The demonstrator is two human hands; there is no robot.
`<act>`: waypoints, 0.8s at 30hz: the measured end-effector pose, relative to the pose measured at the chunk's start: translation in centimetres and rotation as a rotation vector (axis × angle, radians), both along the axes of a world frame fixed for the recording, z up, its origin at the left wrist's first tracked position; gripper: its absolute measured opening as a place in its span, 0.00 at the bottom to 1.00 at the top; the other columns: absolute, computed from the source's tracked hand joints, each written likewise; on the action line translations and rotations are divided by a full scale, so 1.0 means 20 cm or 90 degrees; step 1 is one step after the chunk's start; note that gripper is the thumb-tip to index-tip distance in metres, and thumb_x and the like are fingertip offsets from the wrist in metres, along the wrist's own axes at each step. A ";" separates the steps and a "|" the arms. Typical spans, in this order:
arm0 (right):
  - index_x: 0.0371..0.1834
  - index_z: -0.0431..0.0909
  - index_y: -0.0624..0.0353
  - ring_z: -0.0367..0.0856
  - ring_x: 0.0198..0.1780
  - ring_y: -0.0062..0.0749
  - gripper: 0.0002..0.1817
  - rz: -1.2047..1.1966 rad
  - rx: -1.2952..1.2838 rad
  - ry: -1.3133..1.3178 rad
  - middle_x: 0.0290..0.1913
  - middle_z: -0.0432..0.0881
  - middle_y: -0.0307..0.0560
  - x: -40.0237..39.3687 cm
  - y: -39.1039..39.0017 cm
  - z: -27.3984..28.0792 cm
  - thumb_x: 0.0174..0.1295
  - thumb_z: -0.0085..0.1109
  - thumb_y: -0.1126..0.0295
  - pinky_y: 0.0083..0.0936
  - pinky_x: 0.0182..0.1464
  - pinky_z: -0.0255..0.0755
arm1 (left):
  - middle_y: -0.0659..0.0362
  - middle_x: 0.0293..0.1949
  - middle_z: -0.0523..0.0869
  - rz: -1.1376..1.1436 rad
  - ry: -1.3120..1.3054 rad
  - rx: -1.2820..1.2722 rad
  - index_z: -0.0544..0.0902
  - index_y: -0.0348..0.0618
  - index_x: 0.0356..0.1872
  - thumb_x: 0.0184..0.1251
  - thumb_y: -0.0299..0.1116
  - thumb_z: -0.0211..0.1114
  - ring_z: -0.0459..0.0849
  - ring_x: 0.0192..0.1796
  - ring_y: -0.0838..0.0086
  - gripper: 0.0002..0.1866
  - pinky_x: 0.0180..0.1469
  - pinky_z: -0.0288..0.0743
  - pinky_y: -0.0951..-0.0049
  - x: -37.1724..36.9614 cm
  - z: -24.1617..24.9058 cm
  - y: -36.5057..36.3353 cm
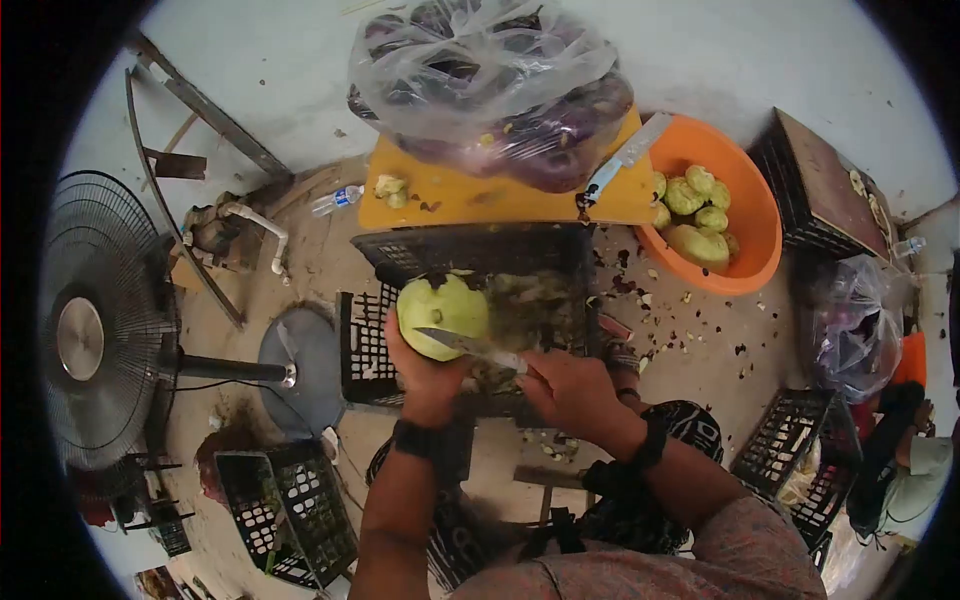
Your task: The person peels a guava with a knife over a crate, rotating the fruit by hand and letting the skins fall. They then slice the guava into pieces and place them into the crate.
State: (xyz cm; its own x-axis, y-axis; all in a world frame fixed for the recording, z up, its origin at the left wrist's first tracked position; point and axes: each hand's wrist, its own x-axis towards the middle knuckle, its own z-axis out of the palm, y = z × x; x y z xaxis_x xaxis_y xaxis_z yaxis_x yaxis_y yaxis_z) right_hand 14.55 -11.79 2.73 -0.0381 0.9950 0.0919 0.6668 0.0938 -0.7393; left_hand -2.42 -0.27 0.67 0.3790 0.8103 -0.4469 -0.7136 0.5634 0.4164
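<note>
Over a black crate [480, 240], my left hand [428, 375] is wrapped round the underside of a pale green, partly peeled round vegetable [445, 312]. My right hand [575, 392] grips the light handle of a knife [460, 343], and its blade lies across the lower front of the vegetable. A dark strip of skin shows along the vegetable's lower edge. Dark and pale scraps [540, 305] lie inside the crate beneath both hands.
Behind the crate, a yellow board [450, 208] bears a bag of purple vegetables [560, 130] and a second knife [630, 157]. An orange basin [765, 215] holds several peeled vegetables. A fan [80, 335] stands left, crates [285, 515] lower left. A person [920, 475] is at far right.
</note>
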 end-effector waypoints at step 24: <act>0.45 0.74 0.61 0.80 0.39 0.43 0.24 -0.322 0.171 0.051 0.36 0.78 0.51 -0.01 0.14 -0.01 0.51 0.69 0.57 0.35 0.41 0.73 | 0.55 0.56 0.79 -0.141 0.005 0.063 0.74 0.46 0.59 0.70 0.56 0.42 0.78 0.57 0.58 0.29 0.60 0.71 0.57 0.20 -0.15 -0.08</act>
State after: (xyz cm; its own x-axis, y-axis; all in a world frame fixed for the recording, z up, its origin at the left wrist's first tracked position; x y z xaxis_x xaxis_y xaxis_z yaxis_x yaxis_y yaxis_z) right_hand 14.33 -8.90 2.48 0.4533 0.8296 0.3262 0.6204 -0.0309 -0.7836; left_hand 1.68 -1.88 -2.28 0.5493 0.7480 -0.3725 -0.5738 0.6617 0.4826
